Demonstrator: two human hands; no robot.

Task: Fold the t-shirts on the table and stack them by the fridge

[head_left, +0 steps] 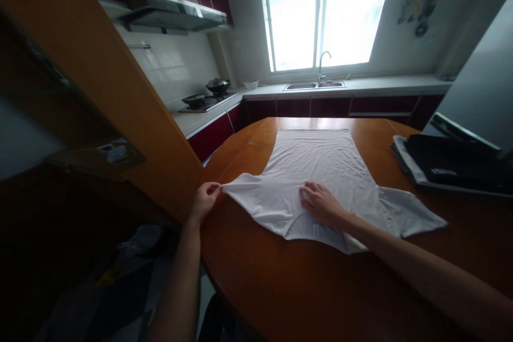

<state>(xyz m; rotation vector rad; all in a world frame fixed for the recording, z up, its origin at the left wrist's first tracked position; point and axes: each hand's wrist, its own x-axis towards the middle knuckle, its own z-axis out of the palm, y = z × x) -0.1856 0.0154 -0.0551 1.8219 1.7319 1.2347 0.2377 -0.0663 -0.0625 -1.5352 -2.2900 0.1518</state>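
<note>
A white T-shirt (312, 157) lies spread on the wooden table (272, 283), its neckline toward me and its hem at the far edge. At the table's left edge my left hand (206, 200) pinches the tip of the left sleeve, which is drawn out taut. My right hand (321, 203) rests on the shirt's upper middle near the collar, fingers extended over the fabric. Off to the right, the other sleeve (417, 212) lies flat with some creases. Fine wrinkles run across the shirt's body.
Folded dark and light clothes (452, 163) are stacked on the table's right side. A wooden partition (160, 117) stands close on the left. Beyond the table are a counter with a sink (316, 85), a stove (208, 102) with pans, and a fridge (481, 85).
</note>
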